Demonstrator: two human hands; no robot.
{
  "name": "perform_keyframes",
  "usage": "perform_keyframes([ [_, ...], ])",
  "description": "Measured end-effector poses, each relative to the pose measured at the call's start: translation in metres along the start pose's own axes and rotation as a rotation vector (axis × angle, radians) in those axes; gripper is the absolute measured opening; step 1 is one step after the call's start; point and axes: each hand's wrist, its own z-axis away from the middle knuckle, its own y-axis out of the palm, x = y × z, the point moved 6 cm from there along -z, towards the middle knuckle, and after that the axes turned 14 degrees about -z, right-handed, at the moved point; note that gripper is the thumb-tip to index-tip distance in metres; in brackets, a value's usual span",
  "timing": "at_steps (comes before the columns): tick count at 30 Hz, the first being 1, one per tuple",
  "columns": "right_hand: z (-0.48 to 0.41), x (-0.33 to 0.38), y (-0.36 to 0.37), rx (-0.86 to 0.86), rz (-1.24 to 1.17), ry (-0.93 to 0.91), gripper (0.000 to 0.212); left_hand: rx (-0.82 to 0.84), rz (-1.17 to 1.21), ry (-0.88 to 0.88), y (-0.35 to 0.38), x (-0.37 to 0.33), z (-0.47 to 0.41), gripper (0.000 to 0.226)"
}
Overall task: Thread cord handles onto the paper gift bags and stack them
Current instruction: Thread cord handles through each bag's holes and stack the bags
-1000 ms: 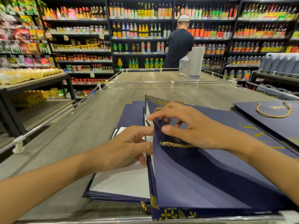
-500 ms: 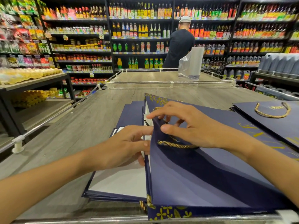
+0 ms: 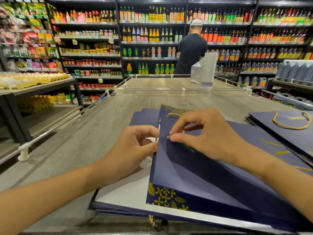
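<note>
— Cord first: where is it?
— Only a short tip of the gold twisted cord [image 3: 169, 136] shows, pinched between the thumb and forefinger of the right hand [image 3: 208, 134]. The other fingers arch loosely above it. The tip sits on the upper panel of the navy paper gift bag [image 3: 194, 175], close to its left edge.
— And the bag itself?
— It lies flat with its left side a little raised, on a stack of flat navy bags with white faces [image 3: 118, 197]. The stack is at the near end of the grey wood-grain table [image 3: 76, 136]. Gold leaves and small flowers are printed at the bag's near corner, and a gold cord loop [image 3: 179, 111] lies at its far end.
— Left hand?
— The left hand [image 3: 133, 150] has its fingers curled, with the thumb and forefinger tips nipping the bag's left edge.
— Any writing?
— To the right is another pile of navy bags [image 3: 264, 119]. A gold cord handle [image 3: 291, 128] on the top one curves around a short gold inscription [image 3: 296, 118], too small to read. The shelf tags and bottle labels are just as illegible.
— Further out?
— A clear acrylic divider [image 3: 183, 89] crosses the table, and a clear plastic bag [image 3: 205, 68] stands upright behind it. Beyond, a person in a dark T-shirt and pale cap [image 3: 192, 50] faces the dark shelves of bottles [image 3: 152, 36]. Trays of pale eggs [image 3: 33, 79] sit on a stand at the left
</note>
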Motion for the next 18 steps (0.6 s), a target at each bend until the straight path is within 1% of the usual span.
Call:
perform_keyframes([
  [2, 0.001, 0.000, 0.000, -0.018, -0.046, 0.017, 0.008, -0.047, -0.028, 0.007, -0.003, 0.001, 0.000, 0.008],
  [3, 0.001, -0.001, 0.001, -0.008, -0.057, 0.026, 0.007, -0.034, -0.040, 0.008, -0.002, 0.001, 0.000, 0.008],
  [5, 0.001, -0.001, 0.003, 0.020, -0.057, 0.037, 0.007, 0.049, -0.061, 0.020, 0.004, 0.000, 0.002, 0.007],
  [7, 0.001, -0.002, 0.003, 0.027, -0.061, 0.061, 0.006, 0.104, -0.068, 0.029, 0.007, 0.000, 0.003, 0.010],
  [9, 0.000, -0.003, 0.003, 0.030, -0.074, 0.080, 0.005, 0.121, -0.061, 0.047, 0.007, -0.002, 0.003, 0.013],
  [11, 0.000, -0.002, 0.003, 0.043, -0.062, 0.078, 0.005, 0.137, -0.097, 0.090, 0.007, -0.006, 0.004, 0.026],
  [13, 0.000, -0.002, 0.002, 0.052, -0.049, 0.072, 0.006, 0.152, -0.135, 0.117, 0.007, -0.008, 0.005, 0.034],
  [15, 0.000, 0.000, 0.001, 0.052, -0.048, 0.059, 0.008, 0.162, -0.185, 0.133, 0.007, -0.010, 0.006, 0.037],
  [18, 0.001, 0.002, 0.002, 0.063, -0.031, 0.024, 0.008, 0.198, -0.274, 0.159, 0.007, -0.014, 0.005, 0.034],
])
